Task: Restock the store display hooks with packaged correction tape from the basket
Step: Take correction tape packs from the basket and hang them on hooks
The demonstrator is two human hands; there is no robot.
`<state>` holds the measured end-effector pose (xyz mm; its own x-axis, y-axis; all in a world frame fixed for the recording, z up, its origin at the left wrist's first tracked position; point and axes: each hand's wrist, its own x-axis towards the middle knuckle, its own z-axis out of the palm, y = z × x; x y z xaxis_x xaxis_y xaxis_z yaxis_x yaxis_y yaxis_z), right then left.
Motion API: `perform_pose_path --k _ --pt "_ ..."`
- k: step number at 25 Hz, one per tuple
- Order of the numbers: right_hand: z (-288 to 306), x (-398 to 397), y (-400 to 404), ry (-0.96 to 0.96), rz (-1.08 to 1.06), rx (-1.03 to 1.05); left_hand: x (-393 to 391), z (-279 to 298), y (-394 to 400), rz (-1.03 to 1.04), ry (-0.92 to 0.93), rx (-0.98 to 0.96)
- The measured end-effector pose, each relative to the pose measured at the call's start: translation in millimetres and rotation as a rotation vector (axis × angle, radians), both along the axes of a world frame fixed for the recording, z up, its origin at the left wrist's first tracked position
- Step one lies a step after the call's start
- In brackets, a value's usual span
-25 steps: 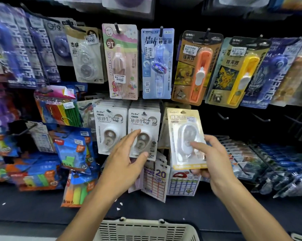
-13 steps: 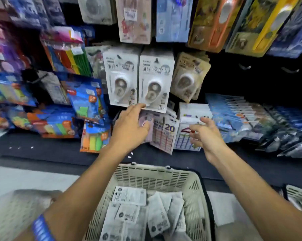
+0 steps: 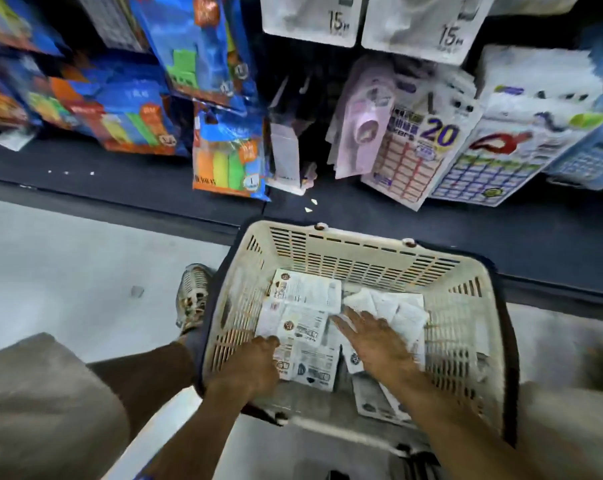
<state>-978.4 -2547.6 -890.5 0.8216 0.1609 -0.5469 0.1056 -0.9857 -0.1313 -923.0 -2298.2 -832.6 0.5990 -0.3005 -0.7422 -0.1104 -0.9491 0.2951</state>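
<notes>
A cream plastic basket [image 3: 362,261] sits on the floor below the display and holds several white correction tape packs [image 3: 307,299], lying face down. Both hands are inside it. My left hand [image 3: 250,365] has its fingers bent down onto a pack at the left side; whether it grips the pack is unclear. Further right, my right hand [image 3: 373,341] lies flat with fingers spread on other packs. Two white correction tape packs [image 3: 421,32] marked 15 hang at the top of the view.
Colourful packets [image 3: 230,161] hang at the left, label sheets [image 3: 418,147] and a calculator [image 3: 591,164] at the right. A dark shelf ledge [image 3: 120,181] runs across behind the basket. My shoe [image 3: 192,296] stands left of the basket on the pale floor.
The view has dropped from the hooks to the basket. Both hands came down from the display into the basket; the yellow-carded pack held a second ago stayed on the display.
</notes>
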Motion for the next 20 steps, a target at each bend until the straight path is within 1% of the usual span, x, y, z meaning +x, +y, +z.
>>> perform_pose_path --k 2,3,4,7,8,11,13,15,17,20 --pt "-27 2 16 -0.025 0.148 -0.012 7 -16 -2 0.076 0.051 -0.015" --pt "-39 2 23 -0.026 0.169 -0.008 12 -26 -3 0.098 0.067 -0.016" --pt "-48 4 27 -0.033 0.166 0.004 17 -33 -4 0.106 0.061 -0.009" --pt "-56 17 36 -0.141 0.171 0.035 32 -50 -11 0.130 -0.035 0.045" --pt "-56 23 40 -0.195 0.175 0.052 35 -51 -15 0.184 -0.040 0.036" --pt "-61 42 47 -0.266 0.183 0.082 40 -51 -23 0.300 -0.038 0.005" --pt "-59 56 51 -0.216 0.213 0.038 41 -54 -21 0.374 -0.011 -0.047" --pt "-59 66 48 -0.179 0.218 0.008 42 -54 -17 0.497 0.033 -0.149" --pt "-56 74 40 -0.168 0.251 0.040 45 -56 -14 0.640 0.107 -0.225" --pt "-47 89 21 -0.161 0.317 0.140 49 -64 -9 0.714 0.156 -0.210"
